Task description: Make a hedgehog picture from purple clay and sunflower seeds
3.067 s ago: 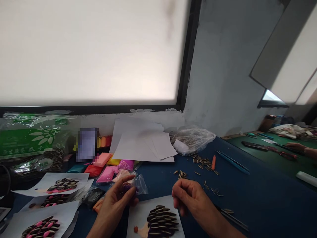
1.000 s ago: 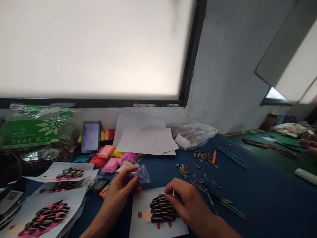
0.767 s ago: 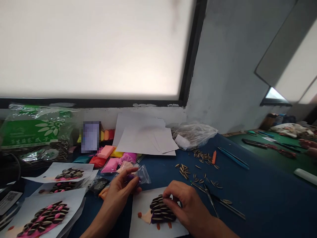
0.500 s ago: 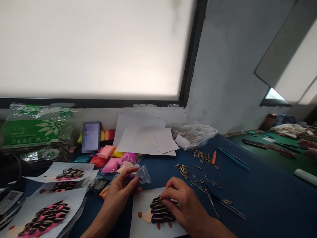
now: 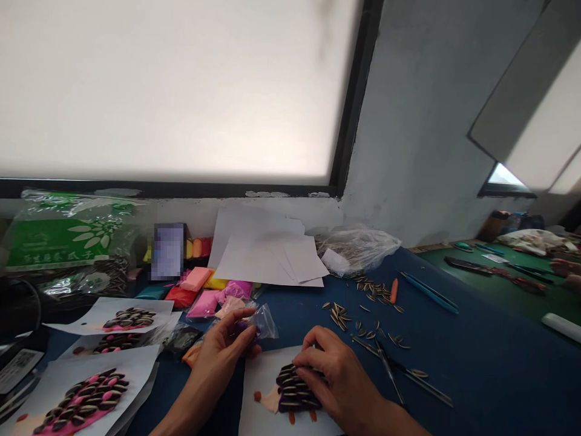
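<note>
On a white sheet [image 5: 258, 369] in front of me lies a clay hedgehog [image 5: 290, 393], its purple body covered with rows of sunflower seeds, with a peach face, brown nose and brown feet. My right hand [image 5: 336, 375] is over its back, thumb and forefinger pinched at the upper seeds; whatever sits between the fingertips is too small to make out. Left of it, my left hand [image 5: 227, 342] is closed around a small clear bag of purple clay [image 5: 249, 330], above the table and partly hiding it.
Loose sunflower seeds [image 5: 338, 316], tweezers [image 5: 388, 369] and a blue tool [image 5: 429, 292] lie to the right. Finished hedgehog pictures [image 5: 86, 399] overlap at left, near bagged coloured clay [image 5: 203, 304]. Paper sheets [image 5: 267, 254] and a plastic bag [image 5: 363, 245] are behind. Another person's hand [image 5: 565, 266] shows far right.
The view has shifted very slightly. Both hands stay in nearly the same positions, the right one still at the hedgehog's back and the left one still on the purple clay bag.
</note>
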{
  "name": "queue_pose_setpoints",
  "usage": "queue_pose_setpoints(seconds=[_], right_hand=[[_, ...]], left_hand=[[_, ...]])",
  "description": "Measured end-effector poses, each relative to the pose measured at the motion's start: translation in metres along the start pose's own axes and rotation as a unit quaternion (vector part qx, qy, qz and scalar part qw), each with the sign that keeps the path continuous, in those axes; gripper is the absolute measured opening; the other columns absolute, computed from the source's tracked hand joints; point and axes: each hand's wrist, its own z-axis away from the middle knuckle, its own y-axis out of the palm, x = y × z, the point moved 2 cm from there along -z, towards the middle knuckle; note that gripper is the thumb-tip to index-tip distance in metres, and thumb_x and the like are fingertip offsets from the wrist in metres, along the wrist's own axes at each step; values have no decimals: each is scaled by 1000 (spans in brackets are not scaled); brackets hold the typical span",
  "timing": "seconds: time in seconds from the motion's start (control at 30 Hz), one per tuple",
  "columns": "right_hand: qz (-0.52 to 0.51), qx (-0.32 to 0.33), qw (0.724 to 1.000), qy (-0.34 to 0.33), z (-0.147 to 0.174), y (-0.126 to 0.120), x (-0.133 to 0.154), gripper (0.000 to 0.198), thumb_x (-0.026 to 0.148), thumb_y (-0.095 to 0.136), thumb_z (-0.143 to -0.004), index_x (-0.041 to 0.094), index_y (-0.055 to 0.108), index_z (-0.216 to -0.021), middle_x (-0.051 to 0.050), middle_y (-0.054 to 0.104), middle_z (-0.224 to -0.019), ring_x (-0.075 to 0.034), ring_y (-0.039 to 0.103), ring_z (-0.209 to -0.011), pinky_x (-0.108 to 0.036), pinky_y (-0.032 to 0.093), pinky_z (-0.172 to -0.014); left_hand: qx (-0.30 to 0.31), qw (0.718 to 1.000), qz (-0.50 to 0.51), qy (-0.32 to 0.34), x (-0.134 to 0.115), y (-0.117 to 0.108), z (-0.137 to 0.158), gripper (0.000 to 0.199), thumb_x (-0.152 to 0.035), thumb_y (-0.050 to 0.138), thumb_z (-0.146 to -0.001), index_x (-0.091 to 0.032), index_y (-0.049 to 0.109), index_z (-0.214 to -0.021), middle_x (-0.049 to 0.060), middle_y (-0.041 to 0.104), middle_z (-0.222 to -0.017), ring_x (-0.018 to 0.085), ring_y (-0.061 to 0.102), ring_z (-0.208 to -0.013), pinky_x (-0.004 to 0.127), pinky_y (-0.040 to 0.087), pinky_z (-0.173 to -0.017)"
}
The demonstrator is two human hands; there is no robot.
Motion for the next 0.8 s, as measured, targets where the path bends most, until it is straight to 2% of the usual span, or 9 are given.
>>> queue_pose_setpoints(seconds=[0.3,0.43,0.6,0.8], right_hand=[[-5,-8,1000,15,-3,0,2,18,-1,63,-79,16,66,-84,-5,58,-91,-18,57,-84,-30,46,-71],[-3,-4,1000,9,-3,1,2,17,2,62,-82,17,68,-87,-6,59,-93,-19,58,-85,-30,47,-73],[8,-5,1000,-3,-3,1,2,17,6,57,-88,17,70,-88,-6,59,-93,-19,58,-86,-31,48,-74],[5,-3,1000,8,-3,-2,4,21,0,57,-84,17,69,-87,-6,60,-94,-18,59,-87,-30,49,-75]], left_hand=[[2,1000,6,2,-2,1,2,67,-50,86,-48,-18,64,-103,-5,61,-74,12,59,-57,28,56,-60],[1,1000,4,0,-2,1,2,70,-51,86,-47,-17,63,-105,-4,62,-76,12,61,-56,27,55,-59],[7,1000,-2,1,-2,0,1,66,-49,85,-50,-18,63,-104,-7,59,-68,14,62,-54,28,54,-59],[19,1000,-13,14,-1,0,2,65,-52,83,-53,-18,62,-105,-4,62,-73,14,63,-56,29,54,-60]])
